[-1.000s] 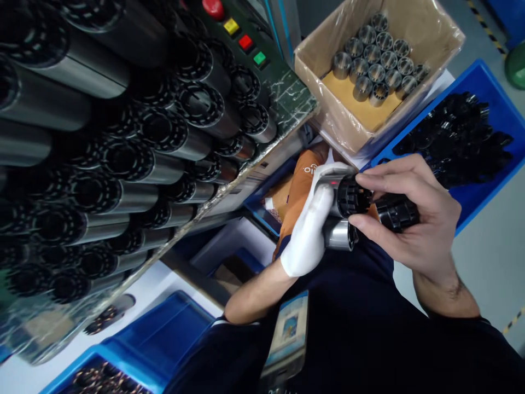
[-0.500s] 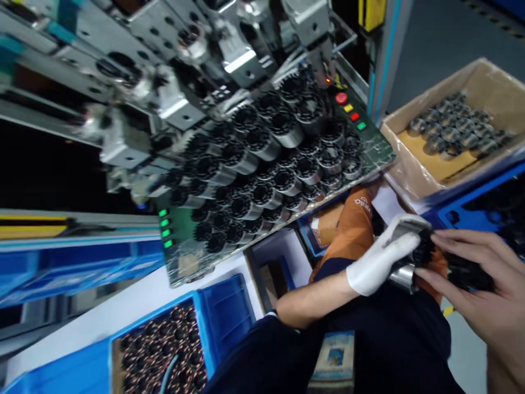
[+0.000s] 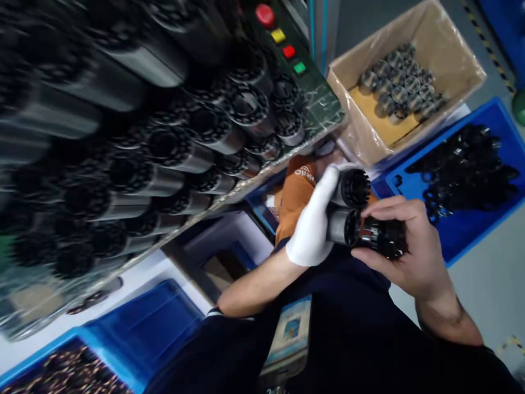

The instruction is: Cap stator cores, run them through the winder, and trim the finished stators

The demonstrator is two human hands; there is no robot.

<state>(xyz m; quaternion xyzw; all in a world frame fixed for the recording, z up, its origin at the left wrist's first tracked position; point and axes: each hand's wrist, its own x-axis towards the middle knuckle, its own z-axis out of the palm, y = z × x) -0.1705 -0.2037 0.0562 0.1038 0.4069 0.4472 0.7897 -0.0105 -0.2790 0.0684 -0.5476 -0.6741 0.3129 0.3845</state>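
Observation:
My left hand (image 3: 309, 230), in a white glove, is wrapped round two metal stator cores. The upper stator core (image 3: 353, 187) shows a black toothed plastic end; the lower stator core (image 3: 339, 226) lies just beneath it, its open end turned right. My bare right hand (image 3: 422, 246) pinches a short stack of black plastic end insulators (image 3: 383, 236) between thumb and fingers. That stack sits right at the mouth of the lower core; whether its front piece is partly inside, I cannot tell.
Rows of stator cores (image 3: 168, 148) stand on a green machine table (image 3: 324, 106) with coloured buttons (image 3: 289, 51). A cardboard box (image 3: 447, 49) of metal rings is at upper right, above a blue bin (image 3: 455, 254) of black plastic parts. Copper-wound parts (image 3: 77, 369) fill a bin at lower left.
The view has swung closer to the table's right end. My right hand has turned, and its black plastic insulators now line up with the lower core. Both cores show more clearly.

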